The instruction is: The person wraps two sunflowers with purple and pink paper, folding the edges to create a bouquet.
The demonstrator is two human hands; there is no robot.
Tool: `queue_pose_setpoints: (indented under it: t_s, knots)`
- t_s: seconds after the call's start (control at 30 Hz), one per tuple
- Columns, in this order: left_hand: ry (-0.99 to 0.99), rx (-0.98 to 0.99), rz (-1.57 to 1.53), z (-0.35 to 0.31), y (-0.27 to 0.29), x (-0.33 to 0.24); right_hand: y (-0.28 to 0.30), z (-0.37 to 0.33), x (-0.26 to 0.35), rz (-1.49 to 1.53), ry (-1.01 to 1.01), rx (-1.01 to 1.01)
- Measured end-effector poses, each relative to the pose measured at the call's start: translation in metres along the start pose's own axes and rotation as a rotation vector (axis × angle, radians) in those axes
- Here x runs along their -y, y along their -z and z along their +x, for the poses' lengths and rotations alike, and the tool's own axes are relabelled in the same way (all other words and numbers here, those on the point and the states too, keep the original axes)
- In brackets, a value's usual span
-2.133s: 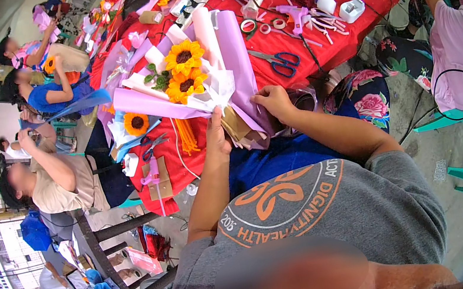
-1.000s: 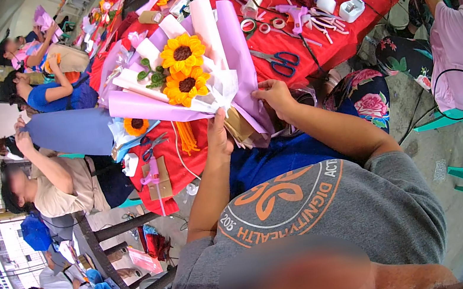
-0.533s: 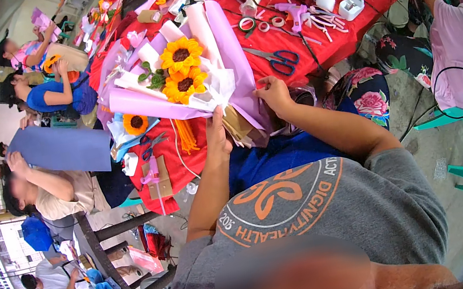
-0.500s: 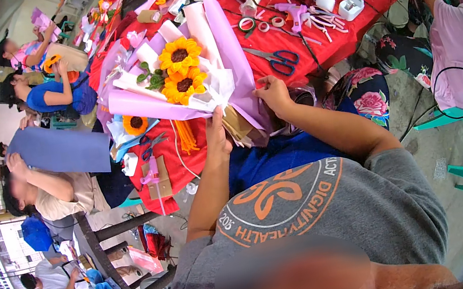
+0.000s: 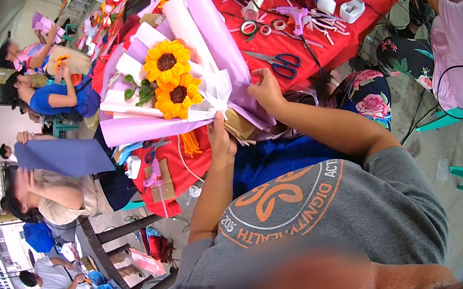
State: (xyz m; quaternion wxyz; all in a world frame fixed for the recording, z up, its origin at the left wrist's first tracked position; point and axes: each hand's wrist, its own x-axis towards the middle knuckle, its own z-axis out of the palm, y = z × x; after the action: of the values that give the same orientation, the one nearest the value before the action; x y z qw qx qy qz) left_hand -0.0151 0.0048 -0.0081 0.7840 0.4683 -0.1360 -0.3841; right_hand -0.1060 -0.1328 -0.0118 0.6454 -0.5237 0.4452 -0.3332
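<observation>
A bouquet (image 5: 175, 87) with two orange-yellow sunflowers, small green leaves and lilac and white wrapping paper leans over the table's near edge. My left hand (image 5: 221, 141) is closed around its gathered base, with the thumb against the white wrap. My right hand (image 5: 267, 92) pinches the right edge of the lilac wrapping paper (image 5: 221, 32) between thumb and fingers. Below the gathered point, brown paper (image 5: 238, 124) and stem ends stick out toward me.
On the red-covered table (image 5: 314, 57) lie dark-handled scissors (image 5: 284, 65), tape rolls (image 5: 265, 30), a lilac glue gun (image 5: 296, 18) and a white tape dispenser (image 5: 352, 9). Another glue gun (image 5: 155, 174) rests at the left. A person holds up a blue sheet (image 5: 63, 156); others work nearby.
The bouquet has shifted and tipped slightly to the left. My right hand has moved a little up and left with the wrap edge. The person at left has lowered the blue sheet's near end.
</observation>
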Motion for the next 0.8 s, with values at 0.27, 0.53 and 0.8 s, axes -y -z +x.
queue_pose_setpoints:
  t_s: [0.27,0.53,0.8]
  knots:
    - [-0.079,-0.007,0.069,-0.002,-0.010,-0.003,0.002,-0.016,0.015,-0.096,0.055,0.095]
    - [-0.074,0.006,0.037,-0.001,-0.005,-0.004,0.008,-0.007,0.014,0.123,-0.127,0.232]
    - [-0.110,0.021,0.081,-0.004,-0.010,-0.008,0.012,-0.003,0.012,0.203,-0.227,0.248]
